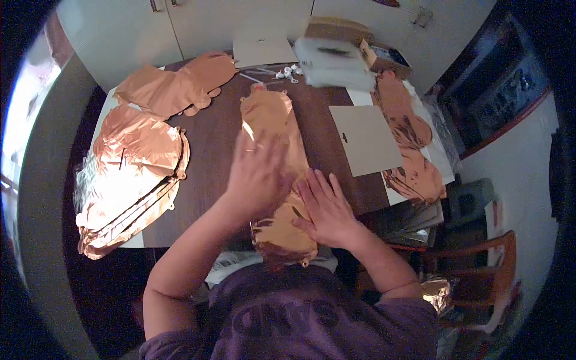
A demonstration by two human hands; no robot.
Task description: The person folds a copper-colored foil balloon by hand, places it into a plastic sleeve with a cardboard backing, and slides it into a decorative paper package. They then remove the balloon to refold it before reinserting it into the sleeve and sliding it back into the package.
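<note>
purple t-shirt (300, 312) fills the near foreground, with both bare forearms reaching forward over the near edge of a dark wooden table (210, 150). right hand (327, 210) lies flat, fingers spread and open, palm down on the near part of a long rose-gold foil balloon (279, 174) that runs from the near edge toward the middle of the table. left hand (258, 174), also open and flat, presses on the same balloon just beyond the right hand; it is blurred, and a ring shows on one finger. the balloon's near end hangs slightly over the table edge above the shirt; its far end, with a small neck, points at the far side.

to the left, a stack of flattened rose-gold foil balloons (129, 180) covers the table's left edge, partly on a white sheet. beyond it, at the far left corner, another flat foil balloon (180, 87) lies at a slant. to the right of the hands, a grey card (366, 139) rests flat, and more flattened foil balloons (411, 144) line the right edge. a wooden chair (480, 270) stands off the near right corner.

at the far edge sit a second card (264, 51), a blurred white plastic packet (330, 63), a small heap of white bits, and a cardboard box (384, 57). white cabinet doors (180, 24) close the view behind.
</note>
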